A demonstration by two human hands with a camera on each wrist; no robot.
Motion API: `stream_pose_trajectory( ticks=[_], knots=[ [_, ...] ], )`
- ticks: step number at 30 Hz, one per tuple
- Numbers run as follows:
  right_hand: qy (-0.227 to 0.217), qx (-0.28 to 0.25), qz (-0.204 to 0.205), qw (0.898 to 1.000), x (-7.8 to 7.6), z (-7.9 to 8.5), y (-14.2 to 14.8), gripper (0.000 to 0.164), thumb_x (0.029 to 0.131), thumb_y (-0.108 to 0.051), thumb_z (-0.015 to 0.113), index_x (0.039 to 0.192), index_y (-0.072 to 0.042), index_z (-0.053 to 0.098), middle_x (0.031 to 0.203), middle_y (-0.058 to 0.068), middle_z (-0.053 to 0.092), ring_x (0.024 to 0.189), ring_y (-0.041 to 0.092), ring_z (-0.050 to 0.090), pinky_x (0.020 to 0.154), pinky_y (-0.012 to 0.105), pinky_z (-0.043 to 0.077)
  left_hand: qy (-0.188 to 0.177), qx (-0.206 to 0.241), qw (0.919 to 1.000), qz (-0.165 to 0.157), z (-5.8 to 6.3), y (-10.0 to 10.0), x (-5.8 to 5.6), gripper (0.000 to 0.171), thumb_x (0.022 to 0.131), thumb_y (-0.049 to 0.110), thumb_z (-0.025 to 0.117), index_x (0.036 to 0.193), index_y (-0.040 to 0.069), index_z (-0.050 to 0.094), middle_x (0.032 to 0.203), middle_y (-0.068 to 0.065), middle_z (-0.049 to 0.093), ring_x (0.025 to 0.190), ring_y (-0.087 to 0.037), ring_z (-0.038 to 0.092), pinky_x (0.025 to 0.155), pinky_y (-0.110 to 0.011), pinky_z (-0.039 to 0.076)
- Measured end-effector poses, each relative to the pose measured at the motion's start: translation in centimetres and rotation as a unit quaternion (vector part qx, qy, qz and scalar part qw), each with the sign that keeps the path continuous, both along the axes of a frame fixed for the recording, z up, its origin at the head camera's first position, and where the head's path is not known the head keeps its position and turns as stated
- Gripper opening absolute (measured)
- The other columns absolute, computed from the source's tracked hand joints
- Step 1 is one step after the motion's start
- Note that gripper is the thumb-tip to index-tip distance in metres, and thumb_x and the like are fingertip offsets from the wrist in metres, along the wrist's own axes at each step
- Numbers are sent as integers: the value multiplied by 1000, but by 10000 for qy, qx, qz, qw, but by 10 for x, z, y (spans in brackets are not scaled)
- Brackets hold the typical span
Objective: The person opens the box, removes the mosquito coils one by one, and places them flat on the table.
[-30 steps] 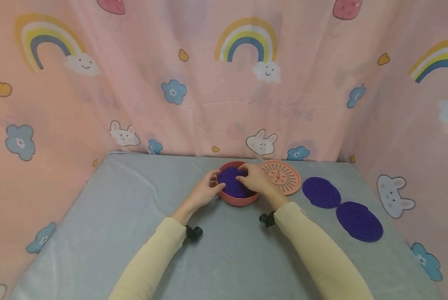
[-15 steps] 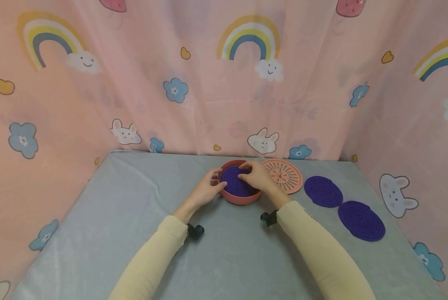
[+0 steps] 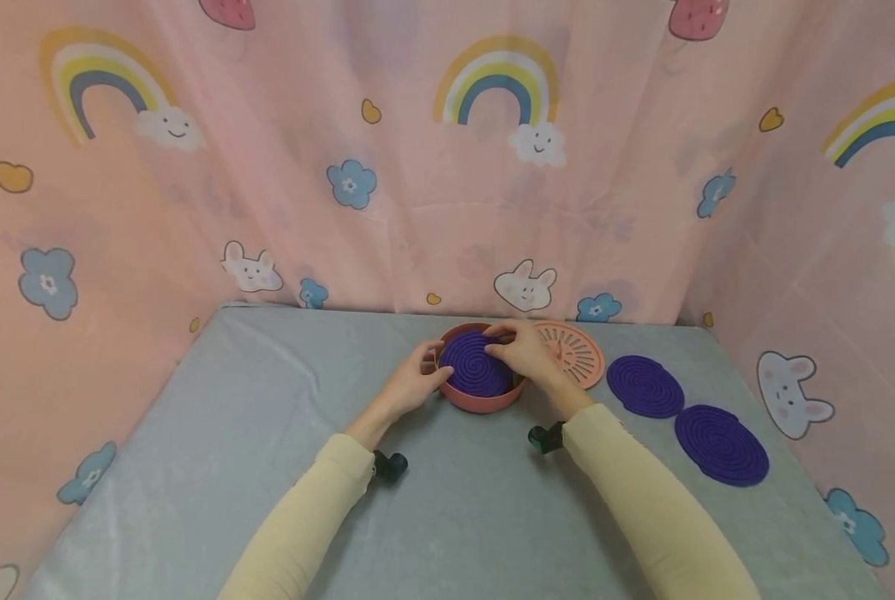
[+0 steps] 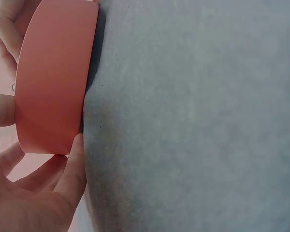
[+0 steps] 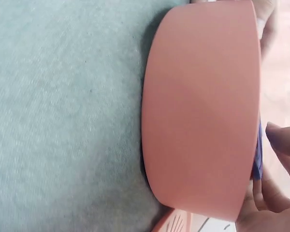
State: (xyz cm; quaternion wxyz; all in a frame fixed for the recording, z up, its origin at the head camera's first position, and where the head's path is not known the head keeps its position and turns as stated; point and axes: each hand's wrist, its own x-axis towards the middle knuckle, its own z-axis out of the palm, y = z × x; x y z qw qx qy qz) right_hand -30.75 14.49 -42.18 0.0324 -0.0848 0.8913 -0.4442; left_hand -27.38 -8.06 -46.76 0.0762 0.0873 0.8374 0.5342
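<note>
Just below the centre of the frame, the round purple coil (image 3: 473,371) lies in the red bowl (image 3: 481,404) between both hands, the left hand (image 3: 410,380) gripping the bowl's left side, the right hand (image 3: 527,353) bent over the coil's upper-right edge, whether pinching it I cannot tell.

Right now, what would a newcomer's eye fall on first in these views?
Probably the purple spiral coil in the terracotta dish, between the left hand and right hand. Next, two matching coils on the gray cloth to the right, past the slotted peach lid. Behind everything hangs a pink rainbow-print curtain.
</note>
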Motion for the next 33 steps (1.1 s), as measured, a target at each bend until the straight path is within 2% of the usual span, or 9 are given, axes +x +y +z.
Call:
stream_pose_trajectory(
  ticks=[9,16,21,23,25,29,32,33],
  knots=[
    [-340,-79,78,9994,1,2,9,28,95,-10,71,123,-6,70,136,21,60,129,38,54,103,51,48,-1,-38,10000,46,0,3,1,57,102,29,64,153,16,43,150,-19,47,135,-35,50,103,-51,49],
    [-437,-221,47,9988,3,5,15,29,95,-14,73,123,-10,72,140,15,59,131,35,53,104,49,48,-40,30,10000,56,0,3,2,57,102,28,64,153,15,43,149,-19,47,134,-35,50,102,-50,50],
    [-418,-566,1,9975,7,11,22,33,97,-18,72,128,-9,69,136,14,62,118,32,59,87,37,55,-38,46,10000,59,-1,2,0,57,102,27,64,153,16,43,150,-19,47,134,-34,50,103,-50,49],
    [-348,-619,-40,9975,9,14,25,33,97,-19,72,128,-9,69,135,13,63,110,32,60,74,32,53,-58,38,10000,71,-1,2,0,57,102,29,64,153,17,43,150,-18,47,134,-34,50,103,-51,48],
    [-247,-721,-32,9971,11,17,27,33,97,-18,72,128,-8,69,137,12,62,106,29,60,66,30,51,-86,50,9999,63,0,2,0,57,102,29,64,153,17,43,150,-18,46,134,-34,50,103,-51,48],
    [-165,-931,-28,9955,17,23,33,33,97,-16,71,129,-6,68,140,14,60,89,23,61,59,31,52,-114,70,9999,40,1,1,0,58,102,29,64,154,17,43,150,-18,46,135,-34,49,103,-50,48],
    [-207,-1046,-50,9943,23,27,38,33,98,-16,71,129,-6,68,135,17,62,72,29,62,57,36,56,-112,45,9999,48,1,1,0,57,101,29,64,153,18,43,149,-17,47,135,-34,50,102,-50,49],
    [-212,-1055,-60,9942,25,28,40,33,98,-16,71,129,-6,68,134,17,62,72,28,62,57,37,56,-92,30,9999,48,1,1,0,57,102,29,64,153,18,43,149,-18,47,135,-34,50,102,-50,49]
  ],
)
